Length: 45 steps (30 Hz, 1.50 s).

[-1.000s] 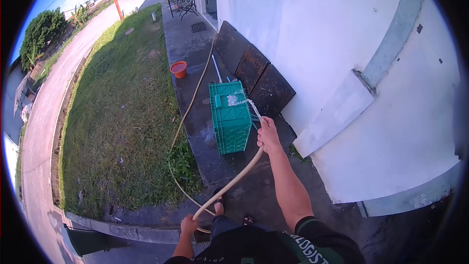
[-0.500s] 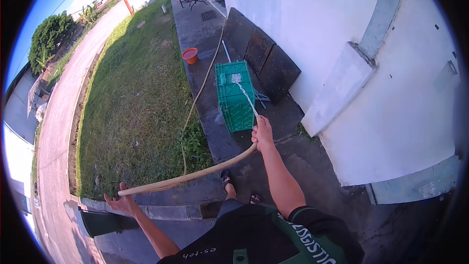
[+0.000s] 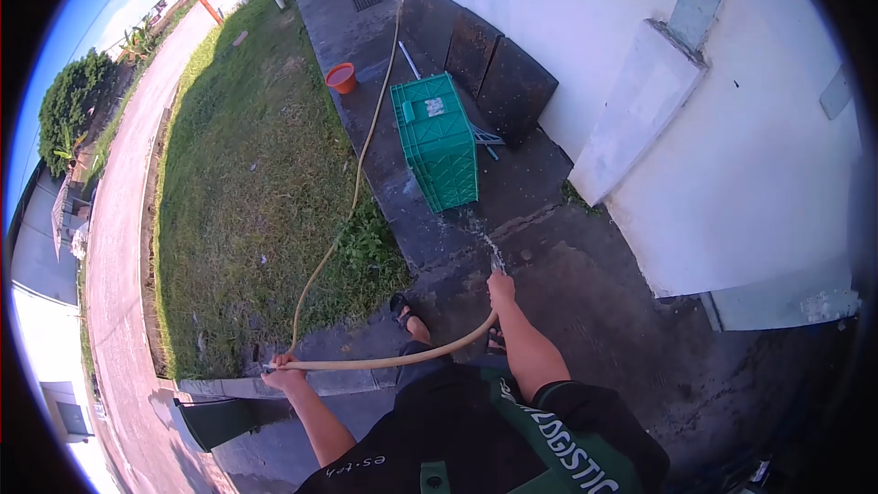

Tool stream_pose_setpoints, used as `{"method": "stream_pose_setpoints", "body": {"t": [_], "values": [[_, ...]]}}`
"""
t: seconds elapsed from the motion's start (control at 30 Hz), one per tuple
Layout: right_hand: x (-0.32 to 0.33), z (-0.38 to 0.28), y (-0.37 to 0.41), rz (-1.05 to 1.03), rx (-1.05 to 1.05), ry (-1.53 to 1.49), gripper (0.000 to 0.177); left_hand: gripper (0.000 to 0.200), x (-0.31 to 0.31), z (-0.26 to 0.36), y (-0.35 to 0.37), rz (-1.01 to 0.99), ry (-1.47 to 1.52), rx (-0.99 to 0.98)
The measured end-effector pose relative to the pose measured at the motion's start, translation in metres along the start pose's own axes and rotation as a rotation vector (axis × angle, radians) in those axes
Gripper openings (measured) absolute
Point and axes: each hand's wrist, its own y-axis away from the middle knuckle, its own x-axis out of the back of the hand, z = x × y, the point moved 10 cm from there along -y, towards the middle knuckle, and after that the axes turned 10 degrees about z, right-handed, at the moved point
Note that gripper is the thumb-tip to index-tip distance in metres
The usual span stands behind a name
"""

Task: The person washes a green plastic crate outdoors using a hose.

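My right hand [image 3: 500, 288] is closed round the end of a beige hose [image 3: 393, 361]. Water [image 3: 491, 245] sprays from that end onto the wet concrete, just short of a green plastic crate [image 3: 457, 172]. At lower left, my left hand [image 3: 285, 372] grips a further stretch of the same hose, which sags between the two hands. A whitish patch, perhaps water or foam, shows on the crate's upper face. Beyond my left hand, the hose runs back along the grass edge.
An orange bucket [image 3: 341, 79] stands left of the crate. Dark panels [image 3: 512, 87] lean against the white wall [image 3: 777, 174]. Folded metal legs [image 3: 487, 138] lie beside the crate. Grass [image 3: 247, 201] borders the walkway, and a dark green bin [image 3: 215, 423] stands at lower left.
The water jet has moved from the crate's upper face down to the ground in front of it. My left hand, open under the hose before, has closed round it.
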Motion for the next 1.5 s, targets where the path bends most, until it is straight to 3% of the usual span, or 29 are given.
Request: {"method": "stream_pose_setpoints", "body": {"t": [0.03, 0.07, 0.13, 0.27, 0.3, 0.33, 0.4, 0.43, 0.47, 0.53, 0.57, 0.6, 0.67, 0.7, 0.73, 0.8, 0.83, 0.9, 1.13, 1.27, 1.33, 1.37, 1.43, 1.47, 1.5], "values": [[0.018, -0.019, 0.016, 0.137, 0.063, 0.131, 0.055, 0.036, 0.028, -0.001, -0.025, 0.027, -0.161, 0.047], [0.027, -0.036, 0.031, 0.142, 0.059, 0.137, 0.055, 0.039, 0.047, -0.004, -0.042, 0.057, -0.318, 0.096], [0.035, -0.075, 0.061, 0.096, 0.123, 0.234, 0.063, 0.039, 0.027, -0.003, -0.012, 0.068, -0.322, 0.078], [-0.001, -0.08, 0.011, 0.245, 0.204, 0.142, 0.057, 0.049, -0.064, 0.006, 0.073, 0.057, -0.305, 0.016], [-0.006, -0.079, 0.007, 0.263, 0.117, 0.041, 0.054, 0.054, -0.11, -0.009, 0.091, 0.045, -0.295, 0.007], [-0.01, -0.084, 0.005, 0.281, 0.121, 0.041, 0.054, 0.054, -0.108, -0.001, 0.051, 0.047, -0.29, 0.025], [-0.046, -0.085, 0.037, 0.04, -0.106, -0.266, 0.053, 0.06, -0.15, 0.008, -0.05, -0.338, 0.048, 0.379], [-0.048, -0.103, 0.056, 0.167, -0.025, -0.126, 0.051, 0.053, -0.148, 0.007, -0.105, -0.129, 0.31, 0.444], [-0.057, -0.111, 0.065, 0.181, -0.023, -0.119, 0.051, 0.053, -0.149, 0.004, -0.155, -0.118, 0.314, 0.454], [-0.072, -0.102, 0.081, 0.267, -0.124, -0.11, 0.05, 0.039, -0.12, 0.034, -0.25, 0.159, 0.215, 0.097], [-0.08, -0.1, 0.079, 0.293, -0.148, -0.156, 0.049, 0.03, -0.161, 0.025, -0.224, 0.392, 0.181, 0.159], [-0.095, -0.112, 0.091, 0.305, -0.158, -0.164, 0.049, 0.03, -0.184, 0.028, -0.254, 0.391, 0.168, 0.17], [-0.096, -0.108, 0.107, 0.31, -0.199, -0.416, 0.048, 0.029, -0.244, 0.022, -0.274, -0.094, 0.217, 0.383], [-0.103, -0.101, 0.11, 0.33, -0.235, -0.398, 0.047, 0.032, -0.299, 0.014, -0.217, -0.061, 0.385, 0.54], [-0.112, -0.097, 0.115, 0.343, -0.245, -0.403, 0.047, 0.032, -0.318, 0.018, -0.225, -0.057, 0.374, 0.552], [-0.134, -0.089, 0.127, 0.321, -0.287, -0.377, 0.048, 0.029, -0.369, 0.059, -0.243, -0.312, -0.298, -0.054], [-0.146, -0.09, 0.131, 0.329, -0.295, -0.38, 0.048, 0.029, -0.389, 0.057, -0.24, -0.315, -0.305, -0.045], [-0.17, -0.09, 0.142, 0.345, -0.335, -0.401, 0.048, 0.025, -0.47, -0.005, -0.162, -0.605, 0.137, 0.685], [-0.267, -0.077, 0.132, 0.495, -0.405, -0.456, 0.048, 0.017, -0.557, -0.085, -0.234, -0.834, -0.209, 0.717], [-0.332, -0.064, 0.123, 0.604, -0.486, -0.482, 0.052, 0.019, -0.59, -0.134, -0.315, -0.848, -0.365, 0.665], [-0.35, -0.058, 0.12, 0.712, -0.441, -0.478, 0.055, 0.024, -0.595, -0.148, -0.357, -0.492, -0.357, 0.606], [-0.362, -0.052, 0.123, 0.731, -0.484, -0.51, 0.055, 0.024, -0.607, -0.16, -0.373, -0.519, -0.395, 0.639], [-0.361, -0.063, 0.13, 0.771, -0.427, -0.182, 0.06, 0.028, -0.628, -0.161, -0.418, -0.758, -0.982, 0.141], [-0.36, -0.073, 0.146, 0.793, -0.455, -0.203, 0.06, 0.028, -0.634, -0.173, -0.427, -0.787, -0.995, 0.17], [-0.357, -0.1, 0.173, 0.741, -0.514, -0.203, 0.062, 0.029, -0.629, -0.192, -0.433, -0.69, -0.823, 0.418]]}}
